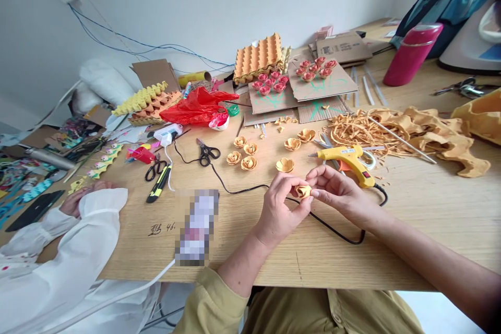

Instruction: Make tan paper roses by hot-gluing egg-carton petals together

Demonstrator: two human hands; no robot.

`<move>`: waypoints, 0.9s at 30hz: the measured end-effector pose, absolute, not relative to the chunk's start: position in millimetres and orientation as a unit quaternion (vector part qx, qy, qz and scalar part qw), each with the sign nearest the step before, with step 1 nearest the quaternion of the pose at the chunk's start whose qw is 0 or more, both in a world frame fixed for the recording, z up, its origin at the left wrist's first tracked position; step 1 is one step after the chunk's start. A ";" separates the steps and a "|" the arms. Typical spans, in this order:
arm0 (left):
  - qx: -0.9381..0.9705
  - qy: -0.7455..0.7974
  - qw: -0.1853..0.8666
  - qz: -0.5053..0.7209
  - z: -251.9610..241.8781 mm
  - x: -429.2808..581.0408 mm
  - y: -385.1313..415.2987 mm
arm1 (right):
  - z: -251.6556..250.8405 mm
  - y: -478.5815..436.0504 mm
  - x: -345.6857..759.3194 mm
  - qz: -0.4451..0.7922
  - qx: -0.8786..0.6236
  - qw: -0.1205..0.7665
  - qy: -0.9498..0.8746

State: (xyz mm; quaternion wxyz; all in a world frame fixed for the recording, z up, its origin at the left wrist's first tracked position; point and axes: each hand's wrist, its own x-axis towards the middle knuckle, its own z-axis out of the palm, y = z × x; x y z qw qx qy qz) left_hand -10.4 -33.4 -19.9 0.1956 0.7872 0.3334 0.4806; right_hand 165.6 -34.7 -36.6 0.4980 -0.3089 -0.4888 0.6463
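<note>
My left hand (282, 207) and my right hand (337, 191) meet above the wooden table (430, 209), both pinching one small orange paper flower (303, 191) between their fingertips. A yellow glue gun (349, 160) lies just beyond my right hand, its black cord (336, 230) running under my wrists. Several finished orange flowers (250, 156) sit on the table ahead of my hands.
Black scissors (206, 153), a red plastic bag (195, 105), egg cartons (259, 57), cardboard sheets with red flowers (313, 70), a pile of orange scraps (415, 130) and a pink bottle (412, 55) crowd the table. Another person's white sleeve (66, 250) rests at left.
</note>
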 end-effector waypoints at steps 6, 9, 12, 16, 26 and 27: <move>0.782 0.339 0.208 0.479 -19.5 -9.3 -35.1 | -32.4 -36.5 166.5 0.641 -0.316 0.490 -0.499; 0.783 0.343 0.211 0.475 -19.3 -9.1 -35.9 | -30.5 -36.8 166.6 0.637 -0.321 0.486 -0.504; 0.782 0.343 0.210 0.475 -19.4 -9.1 -36.1 | -30.4 -36.7 166.5 0.635 -0.323 0.485 -0.508; 0.779 0.343 0.213 0.479 -19.8 -8.8 -35.7 | -31.6 -36.2 166.3 0.632 -0.321 0.488 -0.509; 0.775 0.355 0.203 0.481 -20.8 -8.5 -35.6 | -31.9 -35.6 166.5 0.629 -0.321 0.488 -0.514; 0.775 0.356 0.204 0.481 -21.0 -8.5 -35.6 | -31.8 -35.7 166.4 0.629 -0.321 0.487 -0.514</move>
